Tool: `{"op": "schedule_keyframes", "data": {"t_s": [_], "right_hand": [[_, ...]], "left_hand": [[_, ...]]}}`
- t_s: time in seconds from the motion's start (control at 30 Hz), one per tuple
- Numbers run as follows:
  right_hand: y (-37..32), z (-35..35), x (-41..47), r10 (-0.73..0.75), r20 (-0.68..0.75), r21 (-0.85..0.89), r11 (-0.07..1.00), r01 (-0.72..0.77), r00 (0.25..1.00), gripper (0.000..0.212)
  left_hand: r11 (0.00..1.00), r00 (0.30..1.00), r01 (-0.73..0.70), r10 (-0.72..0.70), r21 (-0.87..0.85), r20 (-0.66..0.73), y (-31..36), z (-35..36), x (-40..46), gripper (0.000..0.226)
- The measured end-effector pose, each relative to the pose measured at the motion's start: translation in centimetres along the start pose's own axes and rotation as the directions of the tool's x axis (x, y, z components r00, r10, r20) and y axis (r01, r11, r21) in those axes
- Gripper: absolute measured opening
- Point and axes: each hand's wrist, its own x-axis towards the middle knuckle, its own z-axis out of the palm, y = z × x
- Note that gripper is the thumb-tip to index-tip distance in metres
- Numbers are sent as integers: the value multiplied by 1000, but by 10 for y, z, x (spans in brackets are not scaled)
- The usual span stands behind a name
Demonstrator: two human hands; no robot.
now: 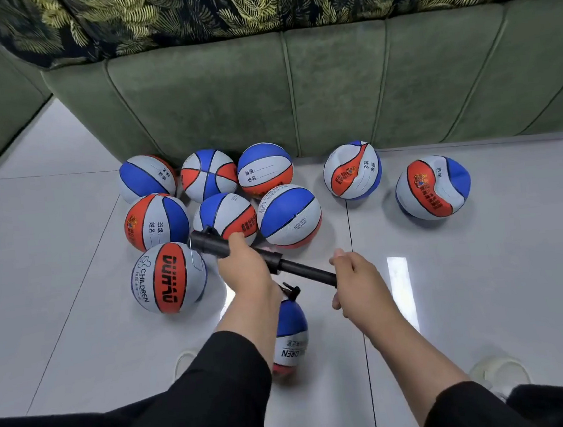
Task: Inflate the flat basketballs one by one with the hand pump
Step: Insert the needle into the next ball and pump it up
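Two hands I watch grasp the black plastic hand pump (242,251) near the green velvet sofa (330,88): left hand (244,267) clasping its barrel, right hand (357,280) gripping its handle.

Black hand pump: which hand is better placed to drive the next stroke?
The right hand. It grips the handle end of the drawn-out rod of the black hand pump, free to push in, while the left hand holds the barrel, steadying it over the round red, grey and blue basketball.

Left hand (240,263) gripping pump (267,257) barrel, right hand (355,280) on its handle, above basketball (291,329); round balls (220,198) against sofa (296,91).
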Motion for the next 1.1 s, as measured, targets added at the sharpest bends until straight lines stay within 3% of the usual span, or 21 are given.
{"op": "schedule_keyframes", "data": {"t_s": [0.17,0.53,0.73,0.87,1.0,1.1], "right_hand": [[-7,6,1,9,-37,-16,1000,-10,999,38],[-19,14,-5,-33,-14,40,999,33,999,39],[-8,-4,-3,15,-5,37,999,-15,1000,38],[-11,4,-2,-16,3,-7,1000,16,1000,41],[-17,9,-2,-2,-19,-15,1000,2,1000,39],[-19,12,-3,-6,-24,-1,1000,6,1000,38]], "left_hand": [[1000,1000,10,-10,-1,13,-11,11,-22,29],[999,995,-8,5,31,104,-11,15,-41,10],[1000,999,-27,27,-3,21,10,3,-4,22],[1000,1000,-9,9,-4,25,3,5,-11,11],[1000,999,10,-10,-5,47,-12,12,-34,25],[1000,997,-2,0,26,73,-20,14,-44,22]]}}
